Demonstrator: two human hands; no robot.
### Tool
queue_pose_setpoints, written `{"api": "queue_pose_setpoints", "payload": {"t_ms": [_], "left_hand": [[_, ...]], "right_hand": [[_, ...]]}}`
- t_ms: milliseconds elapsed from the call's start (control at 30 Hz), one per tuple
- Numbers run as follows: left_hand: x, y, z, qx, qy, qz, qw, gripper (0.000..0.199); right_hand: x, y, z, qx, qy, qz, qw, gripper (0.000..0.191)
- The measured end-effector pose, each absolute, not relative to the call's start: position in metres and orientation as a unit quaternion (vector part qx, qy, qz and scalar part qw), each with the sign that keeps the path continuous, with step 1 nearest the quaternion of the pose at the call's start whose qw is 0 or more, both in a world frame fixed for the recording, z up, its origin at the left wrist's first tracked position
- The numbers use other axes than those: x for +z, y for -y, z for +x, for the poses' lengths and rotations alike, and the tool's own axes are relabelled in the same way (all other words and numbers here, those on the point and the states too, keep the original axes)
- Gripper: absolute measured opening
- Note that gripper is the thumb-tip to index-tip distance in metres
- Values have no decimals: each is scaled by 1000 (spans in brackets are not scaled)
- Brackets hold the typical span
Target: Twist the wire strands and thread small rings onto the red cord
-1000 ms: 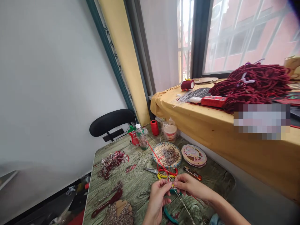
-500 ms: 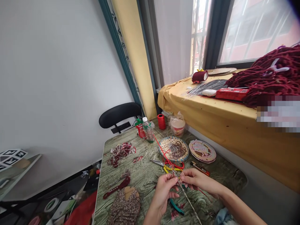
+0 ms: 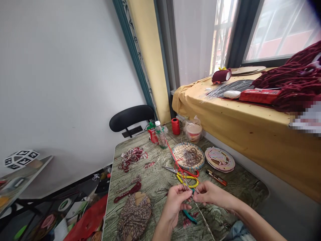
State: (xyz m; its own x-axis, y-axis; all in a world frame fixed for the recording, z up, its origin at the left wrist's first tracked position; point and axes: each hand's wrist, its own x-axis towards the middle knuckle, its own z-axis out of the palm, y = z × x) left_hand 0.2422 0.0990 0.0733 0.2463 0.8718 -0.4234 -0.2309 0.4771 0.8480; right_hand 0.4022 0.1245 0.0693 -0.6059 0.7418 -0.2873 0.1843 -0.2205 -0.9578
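My left hand (image 3: 176,200) and my right hand (image 3: 210,194) are side by side over the table, both pinching a mottled cord (image 3: 204,218) between thumb and fingers. The cord trails from my fingertips toward the lower right. A red thread (image 3: 171,149) runs from beside the bottle down to the cord at my hands. Just beyond my fingers lie scissors (image 3: 188,180) with yellow and red handles, blades pointing left. A teal-handled tool (image 3: 189,217) lies beneath my hands, partly hidden by them. The exact spot where the cord is pinched is covered by my fingers.
A woven basket (image 3: 177,154) holds thread scraps, with round discs (image 3: 220,160) to its right. A lighter (image 3: 216,177) lies nearby. Behind stand a bottle (image 3: 161,136), a red spool (image 3: 175,126) and a bagged tub (image 3: 194,131). Left are tangled yarn (image 3: 132,158) and a yarn-wound card (image 3: 135,216).
The view has shifted slightly, so the table and window ledge sit a little differently. My hands keep their pinch on the cord, with small finger movements, and more of the yellow scissor handle shows.
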Motion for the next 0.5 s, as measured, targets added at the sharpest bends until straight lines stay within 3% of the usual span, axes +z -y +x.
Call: {"api": "queue_pose_setpoints", "payload": {"t_ms": [500], "left_hand": [[69, -96, 228, 332, -510, 377, 698, 32]], "right_hand": [[68, -109, 392, 698, 550, -400, 222, 42]]}}
